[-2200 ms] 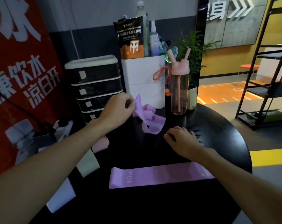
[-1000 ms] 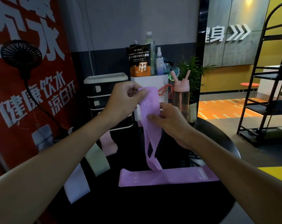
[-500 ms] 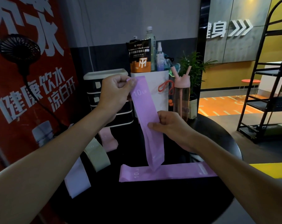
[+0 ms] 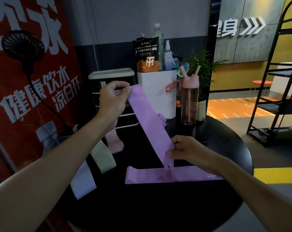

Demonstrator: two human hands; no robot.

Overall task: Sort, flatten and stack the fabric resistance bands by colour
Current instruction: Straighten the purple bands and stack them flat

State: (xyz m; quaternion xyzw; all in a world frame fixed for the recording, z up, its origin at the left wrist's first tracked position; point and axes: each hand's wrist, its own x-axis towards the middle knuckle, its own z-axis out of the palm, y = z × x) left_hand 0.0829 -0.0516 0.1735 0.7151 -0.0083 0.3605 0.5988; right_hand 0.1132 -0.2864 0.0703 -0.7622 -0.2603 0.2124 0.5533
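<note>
A red banner [image 4: 33, 84] fills the left wall beside a round black bench [image 4: 158, 208], where a white band [image 4: 83, 181], a green band [image 4: 102, 158] and a pink band [image 4: 114, 143] lie along the left edge. The person's left hand [image 4: 113, 99] pinches the top end of a purple band [image 4: 152, 129] between thumb and curled fingers. The band slants down, pulled straight, to the right hand [image 4: 188, 151], whose fingers grip its lower end just above a second purple band [image 4: 158, 175] lying flat across the bench. A pink water bottle [image 4: 189, 104] stands behind, a black rack [image 4: 276, 97] at far right.
</note>
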